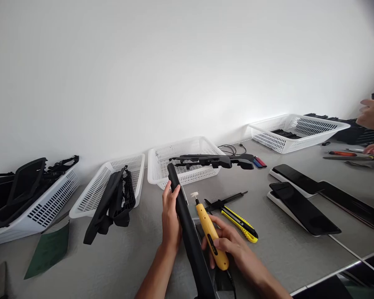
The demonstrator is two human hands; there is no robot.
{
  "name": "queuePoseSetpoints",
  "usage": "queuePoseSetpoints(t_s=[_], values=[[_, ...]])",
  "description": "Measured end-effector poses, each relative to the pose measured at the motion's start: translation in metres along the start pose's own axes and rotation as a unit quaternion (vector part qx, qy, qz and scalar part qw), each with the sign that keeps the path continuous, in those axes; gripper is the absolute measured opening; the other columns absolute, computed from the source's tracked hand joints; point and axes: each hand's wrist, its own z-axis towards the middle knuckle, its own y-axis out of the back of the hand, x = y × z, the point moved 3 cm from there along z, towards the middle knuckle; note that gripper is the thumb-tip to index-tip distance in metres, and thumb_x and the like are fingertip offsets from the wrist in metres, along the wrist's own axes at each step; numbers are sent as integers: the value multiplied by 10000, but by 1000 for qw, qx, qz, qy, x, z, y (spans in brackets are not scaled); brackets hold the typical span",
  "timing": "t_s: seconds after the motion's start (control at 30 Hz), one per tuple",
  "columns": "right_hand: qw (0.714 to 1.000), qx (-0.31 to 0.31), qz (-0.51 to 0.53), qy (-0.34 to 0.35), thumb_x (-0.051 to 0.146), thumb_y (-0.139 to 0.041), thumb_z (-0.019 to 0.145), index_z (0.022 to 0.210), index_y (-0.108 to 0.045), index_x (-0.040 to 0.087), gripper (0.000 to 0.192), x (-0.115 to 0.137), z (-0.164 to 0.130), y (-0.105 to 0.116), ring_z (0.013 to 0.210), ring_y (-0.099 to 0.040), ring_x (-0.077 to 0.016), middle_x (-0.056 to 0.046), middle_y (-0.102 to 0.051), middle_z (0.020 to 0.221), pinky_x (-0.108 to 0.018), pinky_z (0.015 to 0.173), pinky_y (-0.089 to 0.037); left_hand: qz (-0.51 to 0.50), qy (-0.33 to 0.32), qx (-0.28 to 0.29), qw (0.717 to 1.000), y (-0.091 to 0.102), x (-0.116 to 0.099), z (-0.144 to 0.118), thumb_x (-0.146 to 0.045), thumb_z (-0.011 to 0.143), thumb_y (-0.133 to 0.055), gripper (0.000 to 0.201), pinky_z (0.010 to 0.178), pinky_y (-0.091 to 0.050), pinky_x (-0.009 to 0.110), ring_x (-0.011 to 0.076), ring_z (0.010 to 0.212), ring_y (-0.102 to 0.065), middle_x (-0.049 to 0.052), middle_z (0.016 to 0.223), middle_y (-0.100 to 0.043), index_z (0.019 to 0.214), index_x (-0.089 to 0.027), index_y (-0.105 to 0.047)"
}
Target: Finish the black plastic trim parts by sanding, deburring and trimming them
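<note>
My left hand [171, 218] grips a long black plastic bar [188, 232] that slants from near the middle basket down toward me. My right hand [229, 245] holds a yellow rotary tool [210, 236] with a small white tip pointing up beside the bar. A yellow utility knife [240, 224] and a thin black strip [226, 200] lie on the grey table just right of the tool.
Several white baskets line the wall: one at left [34, 211] with black parts, one [90, 199] with a black part hanging out, the middle one [162, 166], one far right [268, 139]. Black panels [305, 207] lie right. Another person's hand [372, 114] is at the right edge. Green sheet [50, 251].
</note>
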Motion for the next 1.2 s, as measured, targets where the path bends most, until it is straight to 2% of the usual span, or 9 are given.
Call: queuePoseSetpoints(t_s=[0.13,0.3,0.4,0.5,0.57,0.73,0.87,1.03,1.2], values=[[1000,23,-9,-14,324,-680,762,1400,-643,237,645,3,-2,-9,772,-645,-184,-18,-701,979,-278,674,-554,-26,25,6,999,-3,5,1,-130,1041,-486,552,1327,-315,520,294,1640,-326,0,1762,-370,1509,-384,-629],[998,28,-50,-4,371,-804,805,1412,-594,237,656,-1,1,-13,589,-478,-92,34,-600,910,-211,526,-450,-60,20,14,998,-7,3,-2,-125,1033,-516,583,1346,-265,559,302,1652,-296,-5,1767,-370,1541,-399,-600],[997,1,-77,6,442,-835,803,1372,-605,230,650,-3,3,-9,600,-468,-100,34,-585,895,-216,519,-435,-75,-1,15,997,-10,-1,-6,-101,992,-582,701,1337,-292,550,310,1658,-277,8,1788,-330,1616,-409,-501],[995,-28,-79,49,461,-830,817,1322,-618,224,596,1,3,-4,719,-532,-140,10,-599,919,-234,608,-483,-93,15,5,995,-13,-4,-10,-163,969,-684,820,1291,-380,537,330,1595,-414,53,1805,-289,1684,-406,-365],[994,-55,-72,68,460,-834,828,1313,-605,226,585,2,3,0,737,-549,-146,8,-595,918,-238,627,-492,-123,66,5,990,-15,-4,-11,-275,1010,-684,751,1229,-461,519,328,1499,-547,95,1776,-355,1684,-377,-368],[990,-104,-68,62,511,-817,864,1388,-527,249,654,-3,5,6,569,-534,-107,28,-586,927,-249,528,-480,-238,204,52,948,-24,-11,-16,-553,1036,-626,554,1061,-591,462,336,1310,-705,142,1519,-671,1513,-270,-621],[981,-137,-113,74,497,-794,883,1440,-538,241,664,-7,6,6,618,-551,-137,14,-597,927,-270,561,-508,-294,275,81,912,-36,-8,-25,-567,957,-732,470,1182,-495,462,355,1396,-637,118,1417,-747,1283,-233,-788],[963,-146,-194,115,554,-754,921,1466,-616,215,656,0,6,4,713,-552,-181,-46,-635,996,-286,614,-501,-333,344,36,877,-42,3,-32,-500,907,-795,430,1221,-451,429,330,1457,-586,76,1464,-724,1268,-267,-788],[960,-163,-196,116,615,-660,983,1507,-607,244,645,-2,3,7,708,-540,-190,-66,-655,1004,-291,616,-486,-410,345,18,844,-27,-11,-17,-531,912,-802,659,975,-622,402,316,1191,-768,99,1299,-798,1493,-287,-608]])
